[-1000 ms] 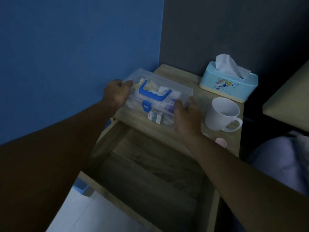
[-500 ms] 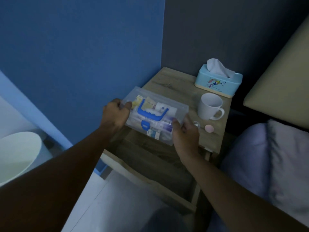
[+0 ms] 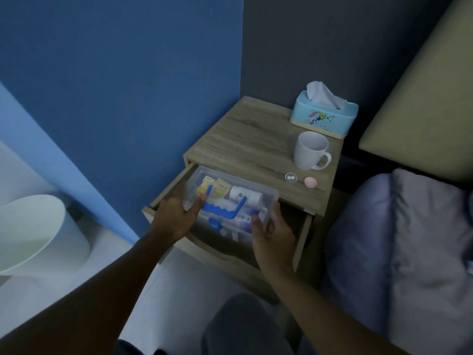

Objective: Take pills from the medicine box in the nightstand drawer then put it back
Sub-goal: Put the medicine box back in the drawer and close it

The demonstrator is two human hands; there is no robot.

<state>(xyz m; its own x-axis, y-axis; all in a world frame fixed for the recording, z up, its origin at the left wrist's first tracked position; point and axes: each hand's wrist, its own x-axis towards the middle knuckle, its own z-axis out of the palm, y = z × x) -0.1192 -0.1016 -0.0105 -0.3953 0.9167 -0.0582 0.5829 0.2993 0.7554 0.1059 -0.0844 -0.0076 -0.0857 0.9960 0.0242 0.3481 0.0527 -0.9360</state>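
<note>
The clear plastic medicine box (image 3: 238, 198) with a blue handle sits low inside the open nightstand drawer (image 3: 304, 242). Packets and a white bottle show through its lid. My left hand (image 3: 176, 216) holds the box's left end, thumb on the lid. My right hand (image 3: 273, 234) grips its near right corner. On the nightstand top (image 3: 245, 147) lie a small clear cap holding two white pills (image 3: 291, 177) and a pink round lid (image 3: 310, 181).
A white mug (image 3: 311, 151) and a light-blue tissue box (image 3: 323, 115) stand on the right of the nightstand top. A bed with a grey pillow (image 3: 399, 252) is at the right. A white bin (image 3: 38, 231) stands at the left by the blue wall.
Both hands carried the medicine box off the nightstand top, toward me and down into the open drawer. My head has drawn back, so more of the room shows.
</note>
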